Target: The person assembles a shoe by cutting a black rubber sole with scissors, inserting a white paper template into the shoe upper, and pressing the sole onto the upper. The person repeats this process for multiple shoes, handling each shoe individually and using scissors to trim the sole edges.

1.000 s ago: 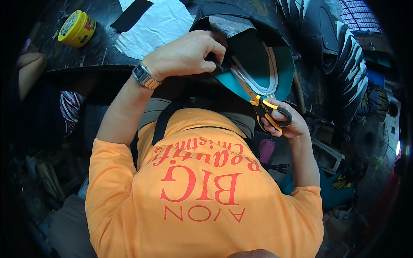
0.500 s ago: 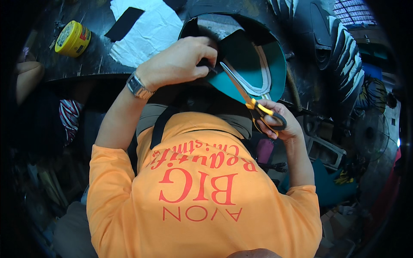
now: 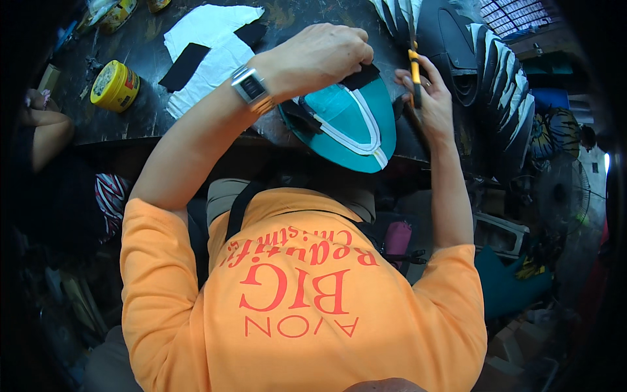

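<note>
A teal curved piece (image 3: 356,151) with a white U-shaped band (image 3: 373,124) and black flaps (image 3: 360,78) lies at the table's near edge. My left hand (image 3: 320,57), with a wristwatch (image 3: 251,86) on its wrist, is over the piece's far side. Its fingers are curled together next to a black flap; what they pinch is hidden. To the right of the piece, my right hand (image 3: 431,98) holds yellow-and-black scissors (image 3: 415,65) by the handles. The blades point away from me, seen nearly edge-on.
A white cloth (image 3: 206,39) with black patches (image 3: 185,66) lies at the back left, beside a yellow tub (image 3: 115,86). Stacked black-and-white pieces (image 3: 506,85) stand at the right. Another person's arm (image 3: 49,134) shows at the far left.
The teal piece has turned and tipped down flatter at the table edge. My left hand has moved right and away from me, above it. The scissors have swung away from the piece, blades now pointing farther off.
</note>
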`<act>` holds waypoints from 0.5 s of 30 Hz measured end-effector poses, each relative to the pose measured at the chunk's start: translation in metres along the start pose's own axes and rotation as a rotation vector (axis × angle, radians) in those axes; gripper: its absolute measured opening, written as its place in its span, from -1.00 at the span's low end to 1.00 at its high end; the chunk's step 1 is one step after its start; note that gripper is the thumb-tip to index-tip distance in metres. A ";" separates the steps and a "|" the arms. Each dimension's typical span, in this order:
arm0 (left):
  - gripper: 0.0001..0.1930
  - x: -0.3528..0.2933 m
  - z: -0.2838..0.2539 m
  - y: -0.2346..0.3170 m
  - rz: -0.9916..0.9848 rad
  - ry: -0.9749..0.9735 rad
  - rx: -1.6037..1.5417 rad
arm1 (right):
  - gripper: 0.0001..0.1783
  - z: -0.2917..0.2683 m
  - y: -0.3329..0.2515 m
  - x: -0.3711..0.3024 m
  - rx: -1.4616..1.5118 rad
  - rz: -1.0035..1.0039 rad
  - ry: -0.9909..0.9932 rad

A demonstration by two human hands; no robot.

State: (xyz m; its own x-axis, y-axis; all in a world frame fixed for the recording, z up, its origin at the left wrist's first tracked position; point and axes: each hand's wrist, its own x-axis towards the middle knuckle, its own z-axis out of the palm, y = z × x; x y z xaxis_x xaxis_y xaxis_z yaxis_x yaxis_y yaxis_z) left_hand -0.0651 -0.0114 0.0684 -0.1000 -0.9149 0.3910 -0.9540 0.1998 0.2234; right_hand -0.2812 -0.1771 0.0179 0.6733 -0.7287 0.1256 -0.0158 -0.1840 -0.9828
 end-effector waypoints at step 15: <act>-0.81 -0.002 0.041 -0.021 0.091 0.115 0.342 | -0.19 0.043 0.009 0.051 0.162 0.124 -0.209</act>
State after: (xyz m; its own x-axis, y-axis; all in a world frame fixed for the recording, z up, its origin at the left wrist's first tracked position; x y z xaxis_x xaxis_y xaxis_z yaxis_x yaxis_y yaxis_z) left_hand -0.0563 -0.0279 0.0265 -0.1746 -0.8498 0.4974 -0.9839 0.1315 -0.1207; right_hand -0.2149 -0.1878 0.0092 0.8115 -0.5843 -0.0106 -0.0002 0.0179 -0.9998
